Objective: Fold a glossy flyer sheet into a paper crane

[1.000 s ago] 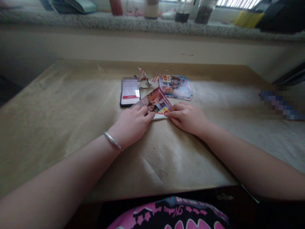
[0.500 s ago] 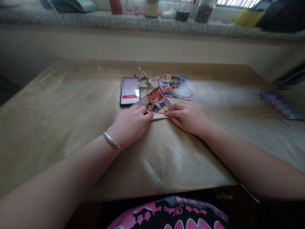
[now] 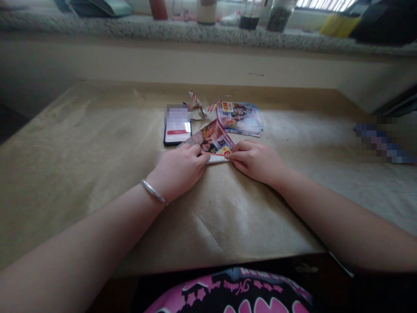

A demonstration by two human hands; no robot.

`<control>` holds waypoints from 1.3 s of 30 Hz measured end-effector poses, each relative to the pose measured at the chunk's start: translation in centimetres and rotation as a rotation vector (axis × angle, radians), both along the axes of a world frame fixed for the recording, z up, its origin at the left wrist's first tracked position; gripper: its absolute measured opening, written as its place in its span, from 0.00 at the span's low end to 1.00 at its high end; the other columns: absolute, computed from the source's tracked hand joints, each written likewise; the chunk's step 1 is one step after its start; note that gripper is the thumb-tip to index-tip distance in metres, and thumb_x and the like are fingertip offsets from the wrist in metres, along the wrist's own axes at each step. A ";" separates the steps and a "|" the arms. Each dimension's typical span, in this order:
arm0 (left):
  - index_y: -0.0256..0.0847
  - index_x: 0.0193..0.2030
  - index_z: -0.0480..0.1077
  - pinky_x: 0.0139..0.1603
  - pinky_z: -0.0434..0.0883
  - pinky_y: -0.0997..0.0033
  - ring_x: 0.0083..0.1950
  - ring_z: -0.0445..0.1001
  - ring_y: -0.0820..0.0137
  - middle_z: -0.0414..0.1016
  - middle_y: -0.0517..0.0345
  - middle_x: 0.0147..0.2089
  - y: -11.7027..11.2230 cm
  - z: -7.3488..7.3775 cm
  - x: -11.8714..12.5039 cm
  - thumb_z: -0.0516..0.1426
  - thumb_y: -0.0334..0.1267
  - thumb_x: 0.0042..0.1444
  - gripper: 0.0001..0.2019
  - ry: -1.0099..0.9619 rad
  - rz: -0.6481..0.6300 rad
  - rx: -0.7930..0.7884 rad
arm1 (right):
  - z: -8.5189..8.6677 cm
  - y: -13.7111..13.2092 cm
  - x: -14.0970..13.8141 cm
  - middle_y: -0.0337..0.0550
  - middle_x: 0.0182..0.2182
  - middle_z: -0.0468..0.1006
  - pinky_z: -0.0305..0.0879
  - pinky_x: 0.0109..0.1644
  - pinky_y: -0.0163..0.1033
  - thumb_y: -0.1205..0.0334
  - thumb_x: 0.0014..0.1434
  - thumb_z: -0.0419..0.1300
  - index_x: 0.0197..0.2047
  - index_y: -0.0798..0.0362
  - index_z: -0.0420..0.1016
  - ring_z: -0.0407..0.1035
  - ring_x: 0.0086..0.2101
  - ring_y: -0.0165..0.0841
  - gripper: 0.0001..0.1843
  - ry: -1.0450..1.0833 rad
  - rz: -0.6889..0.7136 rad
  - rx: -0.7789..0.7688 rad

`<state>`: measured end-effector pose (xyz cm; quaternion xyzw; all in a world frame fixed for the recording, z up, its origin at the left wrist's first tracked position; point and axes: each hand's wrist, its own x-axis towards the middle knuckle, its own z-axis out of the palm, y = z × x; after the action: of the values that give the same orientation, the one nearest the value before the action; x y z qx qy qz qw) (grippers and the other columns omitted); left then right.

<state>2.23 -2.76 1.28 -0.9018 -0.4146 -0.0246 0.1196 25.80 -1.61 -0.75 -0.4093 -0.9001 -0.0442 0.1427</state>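
A folded glossy leaflet (image 3: pixel 211 141) is held flat on brown paper (image 3: pixel 97 174), between both hands. Its upper edge is tilted toward the back of the table, and its left corner lies just beside a phone (image 3: pixel 177 132). The left hand (image 3: pixel 177 171) is curved, and its fingertips are pressed on the leaflet's lower left part. A metal bracelet (image 3: pixel 153 192) is worn on that wrist. The right hand (image 3: pixel 256 161) is grasping the leaflet's lower right corner with its fingers. Behind the leaflet, a stack of leaflets (image 3: pixel 239 118) is lying, and a twisted paper scrap (image 3: pixel 197 106) is seen beside it. Both are near the phone.
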 end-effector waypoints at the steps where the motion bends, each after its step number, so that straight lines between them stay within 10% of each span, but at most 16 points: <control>1: 0.42 0.50 0.74 0.37 0.73 0.64 0.48 0.74 0.58 0.75 0.49 0.45 0.0 0.0 0.0 0.50 0.37 0.63 0.14 -0.002 -0.001 0.000 | 0.0 0.0 0.0 0.45 0.40 0.80 0.64 0.40 0.39 0.61 0.65 0.53 0.45 0.49 0.83 0.72 0.39 0.36 0.15 0.001 0.003 -0.002; 39: 0.39 0.58 0.70 0.55 0.69 0.55 0.54 0.69 0.57 0.72 0.44 0.54 0.4 -1.8 0.5 0.48 0.38 0.66 0.18 -0.100 -0.148 0.042 | -0.2 0.8 0.9 0.46 0.38 0.79 0.67 0.46 0.40 0.67 0.61 0.55 0.38 0.51 0.81 0.72 0.39 0.35 0.12 0.114 0.126 -0.013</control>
<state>2.70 -2.35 -0.47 -0.9249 -0.3516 -0.0871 0.1152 26.68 -0.76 -0.94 -0.3548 -0.9147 -0.0059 0.1934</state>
